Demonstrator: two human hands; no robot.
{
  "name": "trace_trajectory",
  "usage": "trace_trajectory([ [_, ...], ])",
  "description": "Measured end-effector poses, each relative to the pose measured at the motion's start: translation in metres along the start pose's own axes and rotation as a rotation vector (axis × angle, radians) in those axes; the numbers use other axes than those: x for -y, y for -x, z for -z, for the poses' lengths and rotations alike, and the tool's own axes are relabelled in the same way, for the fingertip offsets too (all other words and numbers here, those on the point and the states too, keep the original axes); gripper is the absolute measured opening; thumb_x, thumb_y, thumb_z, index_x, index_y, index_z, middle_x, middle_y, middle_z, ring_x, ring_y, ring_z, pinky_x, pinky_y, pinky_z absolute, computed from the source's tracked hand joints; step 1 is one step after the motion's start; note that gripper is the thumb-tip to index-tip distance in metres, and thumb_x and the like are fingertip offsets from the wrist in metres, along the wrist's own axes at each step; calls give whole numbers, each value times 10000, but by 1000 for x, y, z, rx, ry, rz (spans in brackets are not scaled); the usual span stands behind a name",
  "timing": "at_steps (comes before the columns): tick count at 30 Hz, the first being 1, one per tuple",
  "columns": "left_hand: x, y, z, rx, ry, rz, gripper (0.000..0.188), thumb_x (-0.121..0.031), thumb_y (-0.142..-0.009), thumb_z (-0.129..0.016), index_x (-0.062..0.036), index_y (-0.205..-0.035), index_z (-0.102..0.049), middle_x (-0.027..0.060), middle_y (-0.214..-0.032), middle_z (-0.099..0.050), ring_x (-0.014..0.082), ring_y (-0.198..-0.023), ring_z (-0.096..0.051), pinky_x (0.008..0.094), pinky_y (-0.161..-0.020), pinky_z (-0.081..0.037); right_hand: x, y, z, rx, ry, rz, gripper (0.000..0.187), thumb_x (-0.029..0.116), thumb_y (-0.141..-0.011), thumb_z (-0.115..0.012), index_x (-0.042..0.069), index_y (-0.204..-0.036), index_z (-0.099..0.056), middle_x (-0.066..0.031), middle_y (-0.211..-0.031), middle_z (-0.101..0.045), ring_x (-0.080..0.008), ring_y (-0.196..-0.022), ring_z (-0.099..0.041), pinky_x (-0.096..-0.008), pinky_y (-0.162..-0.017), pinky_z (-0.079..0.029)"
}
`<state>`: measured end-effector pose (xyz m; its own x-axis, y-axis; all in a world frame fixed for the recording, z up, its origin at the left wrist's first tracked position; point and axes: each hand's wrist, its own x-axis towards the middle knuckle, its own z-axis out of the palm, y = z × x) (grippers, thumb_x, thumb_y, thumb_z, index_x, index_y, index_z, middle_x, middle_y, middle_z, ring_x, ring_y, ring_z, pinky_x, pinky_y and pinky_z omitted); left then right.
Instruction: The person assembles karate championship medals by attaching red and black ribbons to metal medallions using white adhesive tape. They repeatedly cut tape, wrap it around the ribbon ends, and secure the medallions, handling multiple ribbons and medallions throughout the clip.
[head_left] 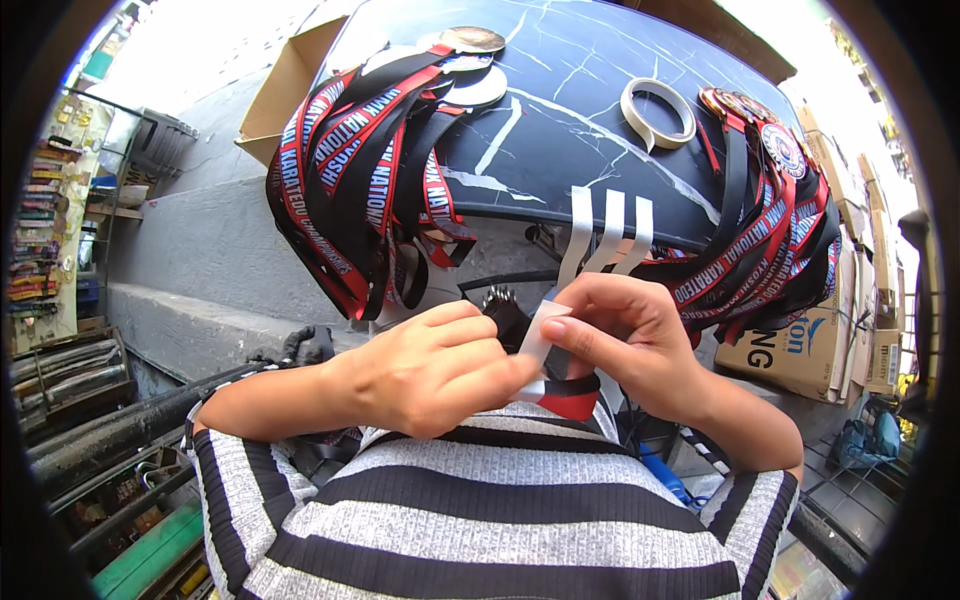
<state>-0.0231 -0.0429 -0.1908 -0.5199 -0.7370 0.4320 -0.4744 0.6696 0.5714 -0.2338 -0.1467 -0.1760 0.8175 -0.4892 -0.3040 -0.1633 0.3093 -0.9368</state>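
Observation:
Close to my body, my left hand [435,370] is closed, its fingertips at the end of a red and black medal ribbon [572,402]. A whitish band of tape shows on the ribbon beside those fingertips. My right hand [635,340] pinches a short strip of white tape [540,338] between thumb and fingers, just above the ribbon. The strip's lower end meets my left fingertips. Part of the ribbon is hidden behind both hands. Three cut tape strips [611,235] hang from the near table edge, just beyond my right hand.
On the dark marbled table [560,130], a tape roll [657,113] lies near a red pen-like object [708,147]. Medals with ribbons [375,180] drape over the left edge, more ribbons [765,255] over the right. Cardboard boxes [790,345] stand at right; shelves [45,230] at far left.

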Motion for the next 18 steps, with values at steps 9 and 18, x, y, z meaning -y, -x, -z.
trace_trajectory([
  [9,-16,-15,12,109,438,664,563,-326,-849,-791,-5,-1197,-486,177,-872,-653,309,-751,-673,364,-671,-519,-2,3,6,-6,152,145,143,101,-965,-667,-35,-1005,-683,15,-803,-662,6,-711,-551,-169,-596,-434],
  [18,-5,-22,15,223,520,616,294,-210,-846,-798,37,-951,-677,152,-744,-649,203,-660,-658,307,-579,-473,-7,7,8,-18,148,183,137,97,-941,-688,-29,-992,-704,-31,-854,-681,-31,-673,-566,-190,-580,-450],
])
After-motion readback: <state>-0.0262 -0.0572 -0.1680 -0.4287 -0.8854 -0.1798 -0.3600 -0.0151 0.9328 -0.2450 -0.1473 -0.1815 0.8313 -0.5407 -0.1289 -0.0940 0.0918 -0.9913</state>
